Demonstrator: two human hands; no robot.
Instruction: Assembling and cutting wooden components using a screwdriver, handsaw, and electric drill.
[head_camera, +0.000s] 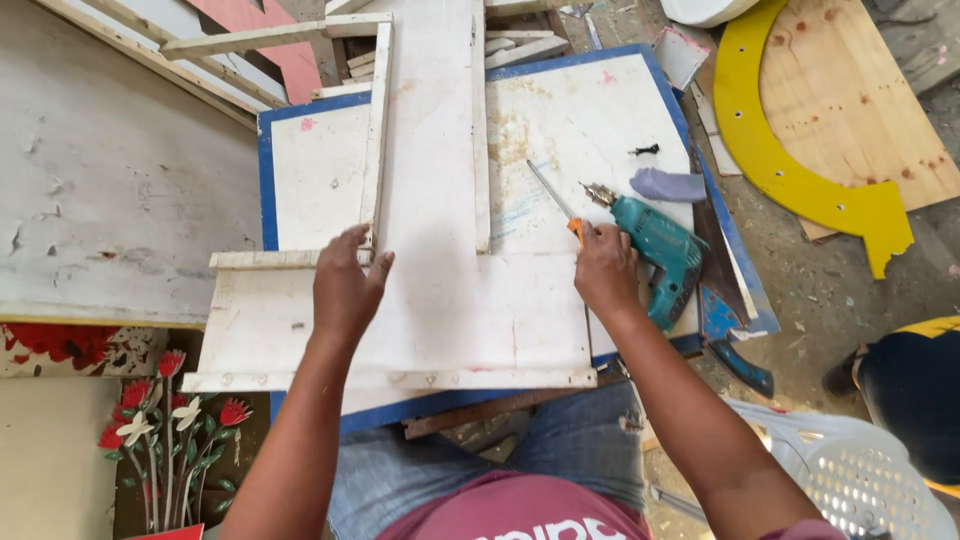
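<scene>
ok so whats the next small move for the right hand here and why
Probably lift the screwdriver clear of the bench. The right hand has closed on its orange handle while the shaft lies flat on the blue-edged board, beside the teal drill. The left hand presses flat on the white wooden piece, steadying it.

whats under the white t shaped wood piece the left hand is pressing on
The white T-shaped wood piece lies on a blue-edged white board, with the left hand flat on top. The board's middle is covered. A rusty metal strip shows below its near edge.
</scene>
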